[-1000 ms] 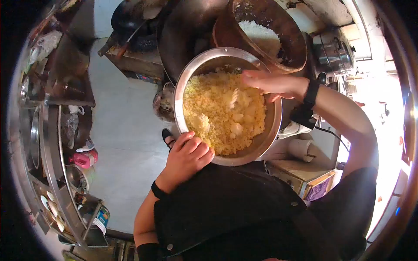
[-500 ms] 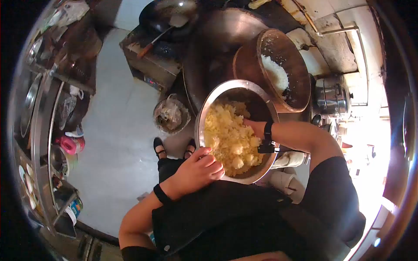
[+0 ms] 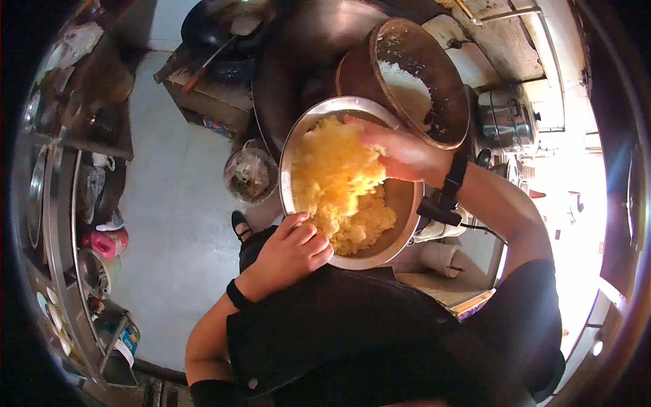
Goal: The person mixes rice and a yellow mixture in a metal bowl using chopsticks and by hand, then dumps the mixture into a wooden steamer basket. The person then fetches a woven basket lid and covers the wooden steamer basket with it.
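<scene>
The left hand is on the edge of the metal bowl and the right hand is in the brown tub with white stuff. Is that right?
Not quite: the head view shows the right hand in the metal bowl, with the yellow food, not in the brown tub. The left hand is indeed on the bowl's edge.

Pale grey floor [image 3: 180, 224], metal shelving [image 3: 61, 251] at left; stained tiled wall [image 3: 508, 44], glaring daylight at right

- The head-worn camera looked forward and steeply down.
- It hung close over a metal bowl [image 3: 401, 227], near the middle.
- Its wide view reached a far wooden tub [image 3: 451, 68] and left floor [image 3: 176, 197].
</scene>
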The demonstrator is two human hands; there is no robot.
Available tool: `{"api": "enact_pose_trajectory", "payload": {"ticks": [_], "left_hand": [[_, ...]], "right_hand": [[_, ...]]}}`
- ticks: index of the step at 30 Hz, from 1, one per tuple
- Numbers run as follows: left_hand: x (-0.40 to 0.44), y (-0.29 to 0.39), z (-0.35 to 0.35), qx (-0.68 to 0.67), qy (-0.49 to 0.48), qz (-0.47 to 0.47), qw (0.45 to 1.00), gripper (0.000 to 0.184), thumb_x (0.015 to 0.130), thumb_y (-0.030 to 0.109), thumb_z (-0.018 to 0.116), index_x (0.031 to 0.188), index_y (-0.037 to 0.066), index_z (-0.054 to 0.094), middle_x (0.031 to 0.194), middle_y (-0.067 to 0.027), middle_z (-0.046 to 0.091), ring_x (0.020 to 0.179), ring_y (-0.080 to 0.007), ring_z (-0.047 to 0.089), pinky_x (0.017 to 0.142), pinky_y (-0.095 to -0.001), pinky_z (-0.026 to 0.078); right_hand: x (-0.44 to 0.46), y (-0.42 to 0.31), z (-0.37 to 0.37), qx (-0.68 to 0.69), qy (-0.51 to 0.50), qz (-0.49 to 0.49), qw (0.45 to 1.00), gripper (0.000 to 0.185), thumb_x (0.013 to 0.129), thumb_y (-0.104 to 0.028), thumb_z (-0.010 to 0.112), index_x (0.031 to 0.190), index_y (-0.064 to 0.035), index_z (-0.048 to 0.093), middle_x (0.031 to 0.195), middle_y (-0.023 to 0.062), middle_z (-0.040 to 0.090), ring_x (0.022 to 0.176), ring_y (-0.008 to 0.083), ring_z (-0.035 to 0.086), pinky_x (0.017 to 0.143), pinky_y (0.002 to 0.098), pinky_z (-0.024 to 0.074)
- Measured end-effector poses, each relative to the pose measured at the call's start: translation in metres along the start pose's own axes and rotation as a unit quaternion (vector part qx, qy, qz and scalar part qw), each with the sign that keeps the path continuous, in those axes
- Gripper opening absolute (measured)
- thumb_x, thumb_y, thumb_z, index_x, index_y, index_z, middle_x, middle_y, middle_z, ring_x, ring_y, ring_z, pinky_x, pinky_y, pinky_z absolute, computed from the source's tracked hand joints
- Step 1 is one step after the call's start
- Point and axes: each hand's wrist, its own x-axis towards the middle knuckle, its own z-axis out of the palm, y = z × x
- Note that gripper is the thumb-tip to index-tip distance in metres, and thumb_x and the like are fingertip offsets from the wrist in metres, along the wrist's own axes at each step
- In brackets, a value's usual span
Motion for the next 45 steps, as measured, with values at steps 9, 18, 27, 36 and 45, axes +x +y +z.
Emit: {"api": "enact_pose_trajectory", "payload": {"ticks": [9,18,27,36,45], "left_hand": [[-0.009,0.003,0.001,0.003,0.012,-0.019,1.0,0.014,0.076,0.018,0.062,0.089,0.018,0.066,0.09,0.0038,0.056,0.096,-0.0138,0.053,0.104,-0.0368,0.042],[-0.007,-0.001,-0.006,-0.048,0.023,-0.006,0.999,0.017,0.075,0.019,0.062,0.092,0.019,0.066,0.096,0.0066,0.056,0.099,-0.013,0.052,0.106,-0.0392,0.04],[-0.006,-0.003,-0.015,-0.041,0.0,-0.003,0.999,0.018,0.07,0.024,0.07,0.087,0.018,0.067,0.088,0.0052,0.057,0.093,-0.0156,0.055,0.103,-0.0437,0.041],[0.008,-0.004,-0.029,-0.067,-0.031,-0.051,0.996,0.022,0.065,0.026,0.074,0.081,0.014,0.066,0.085,0.0013,0.058,0.091,-0.0188,0.056,0.104,-0.0469,0.04],[0.015,-0.011,-0.036,-0.032,-0.07,-0.022,0.997,0.013,0.07,0.012,0.062,0.082,0.013,0.068,0.083,0.0005,0.058,0.093,-0.0191,0.058,0.109,-0.0429,0.039]], "right_hand": [[0.018,0.181,-0.124,-0.301,-0.046,0.077,0.95,0.061,0.097,-0.047,0.043,0.142,-0.0057,0.039,0.144,0.0136,0.044,0.133,0.0312,0.041,0.108,0.0523,0.0357],[0.03,0.129,-0.008,0.252,0.132,0.216,0.934,0.055,0.1,-0.047,0.034,0.135,-0.0074,0.05,0.13,0.0125,0.059,0.118,0.0255,0.058,0.102,0.0448,0.0462],[-0.006,0.034,-0.003,0.146,0.023,0.075,0.986,0.045,0.1,-0.032,0.047,0.133,-0.002,0.05,0.121,0.011,0.063,0.106,0.0213,0.063,0.089,0.0373,0.0539],[0.082,0.033,-0.072,-0.538,0.087,-0.036,0.838,0.043,0.085,-0.032,0.063,0.113,-0.0002,0.065,0.11,0.0125,0.067,0.096,0.0222,0.062,0.079,0.0394,0.0489],[0.172,0.128,-0.143,-0.38,-0.08,0.237,0.891,0.033,0.082,-0.031,0.064,0.098,-0.003,0.069,0.085,0.0091,0.066,0.077,0.0224,0.061,0.066,0.0404,0.0481]]}}
